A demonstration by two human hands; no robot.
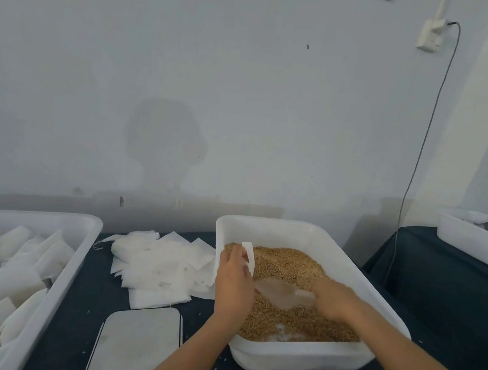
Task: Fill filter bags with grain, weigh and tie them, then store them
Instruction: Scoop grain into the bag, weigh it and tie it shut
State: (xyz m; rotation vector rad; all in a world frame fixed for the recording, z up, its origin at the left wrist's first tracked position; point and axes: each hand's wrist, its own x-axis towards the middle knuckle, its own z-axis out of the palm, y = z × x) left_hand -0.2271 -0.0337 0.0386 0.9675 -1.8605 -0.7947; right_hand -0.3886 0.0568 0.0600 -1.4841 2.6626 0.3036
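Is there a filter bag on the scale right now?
No, the scale platform is bare; the left hand holds a bag over the grain tub.

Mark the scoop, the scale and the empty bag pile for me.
scoop (280, 292), head view, on its clear bowl over the grain.
scale (136, 346), head view, middle of its pale platform.
empty bag pile (160, 269), head view, on the top sheets.

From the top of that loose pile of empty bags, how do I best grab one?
Probably pinch a free corner of a top bag on the pile of empty filter bags, coming from above on the near side: they lie flat and overlapping, with corners fanned out over the dark table.
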